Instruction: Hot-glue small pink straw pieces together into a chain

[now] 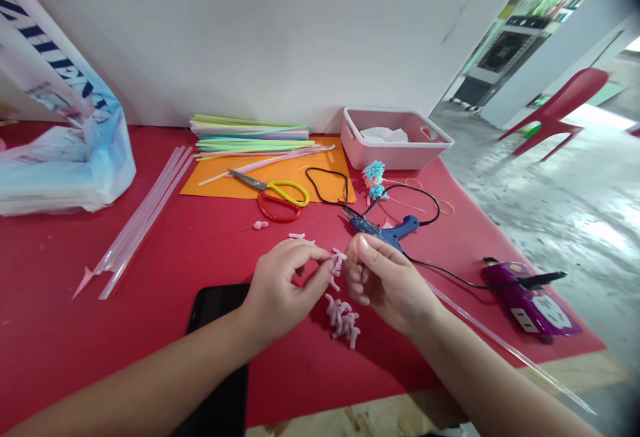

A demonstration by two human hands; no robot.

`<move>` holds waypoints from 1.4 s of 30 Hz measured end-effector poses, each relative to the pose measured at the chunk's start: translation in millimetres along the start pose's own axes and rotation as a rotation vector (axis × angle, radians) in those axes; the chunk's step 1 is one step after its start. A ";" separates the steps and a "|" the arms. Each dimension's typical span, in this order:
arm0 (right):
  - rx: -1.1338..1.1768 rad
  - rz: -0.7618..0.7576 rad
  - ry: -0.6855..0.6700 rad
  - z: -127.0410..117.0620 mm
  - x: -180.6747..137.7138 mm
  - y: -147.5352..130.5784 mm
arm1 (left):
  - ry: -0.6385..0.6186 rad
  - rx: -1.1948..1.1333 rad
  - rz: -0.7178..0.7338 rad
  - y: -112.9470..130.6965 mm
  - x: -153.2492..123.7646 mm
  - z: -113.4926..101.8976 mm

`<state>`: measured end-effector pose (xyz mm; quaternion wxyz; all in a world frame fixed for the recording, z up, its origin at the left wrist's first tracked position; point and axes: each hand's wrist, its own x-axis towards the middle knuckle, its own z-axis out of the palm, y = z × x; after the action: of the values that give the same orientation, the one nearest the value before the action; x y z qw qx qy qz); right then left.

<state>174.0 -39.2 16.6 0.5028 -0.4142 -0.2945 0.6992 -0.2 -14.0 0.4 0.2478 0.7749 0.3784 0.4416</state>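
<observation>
My left hand [277,290] pinches a short piece of pink pipe cleaner [339,256] between thumb and forefinger. Close beside it, my right hand [393,284] is closed with its fingers curled and thumb pressed on them; what it holds, if anything, is hidden. Below the fingertips, several short pink pipe cleaner pieces [343,319] lie in a loose pile on the red tabletop [295,384]. More cut pieces [297,235] show just beyond my left hand. Behind my right hand rests a blue glue gun [400,230], partly covered by its cable.
Scissors [283,192] and bundled pipe cleaners [250,137] lie on an orange sheet [210,187]. A pink basket [380,147] stands behind blue flowers [375,180]. Clear tubes [145,224] and a plastic bag [75,157] are left; a black device [220,304] lies under my left arm; a purple power strip [530,300] sits right.
</observation>
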 end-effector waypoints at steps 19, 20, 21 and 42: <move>-0.530 -0.460 -0.009 -12.5 3.1 2.8 | -0.024 0.022 0.002 1.5 0.6 -1.3; -0.539 -0.465 -0.008 -12.7 2.9 2.7 | -0.019 0.022 -0.002 1.8 0.5 -1.3; -0.544 -0.472 -0.010 -12.8 2.6 2.5 | -0.014 0.022 0.001 2.2 0.5 -1.3; -0.602 -0.599 0.128 -21.6 -10.4 -16.9 | -0.050 0.251 0.105 -12.7 23.0 -22.8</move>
<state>202.3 -43.7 23.1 0.5575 -0.4812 -0.5610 0.3780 -17.3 13.2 13.7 0.1349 0.8291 0.3832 0.3840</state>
